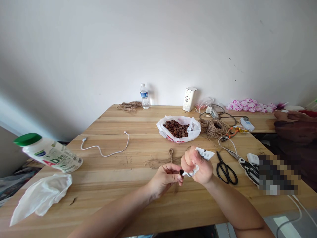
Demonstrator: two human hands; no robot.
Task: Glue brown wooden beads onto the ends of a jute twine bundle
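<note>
My left hand [168, 180] pinches a small dark brown shell [181, 172] between thumb and fingertips. Wrapped in my right hand [199, 165] is a white squeeze tube [204, 153], its nozzle pointing down to the left at the shell; whether it touches cannot be made out. Just behind the hands, a twine piece with a looped top [171, 154] and loose strands lies on the wooden table [111, 185]. Beyond it sits a white plastic bag [182, 138], rolled open, full of similar brown shells [176, 128].
Black scissors [226, 170] and larger shears [247, 167] lie to the right, near twine rolls [216, 128]. Left are a white cable [106, 155], a green-capped bottle [55, 155] and a crumpled bag [44, 193]. A water bottle [144, 97] stands behind. Another person's hand [294, 115] is far right.
</note>
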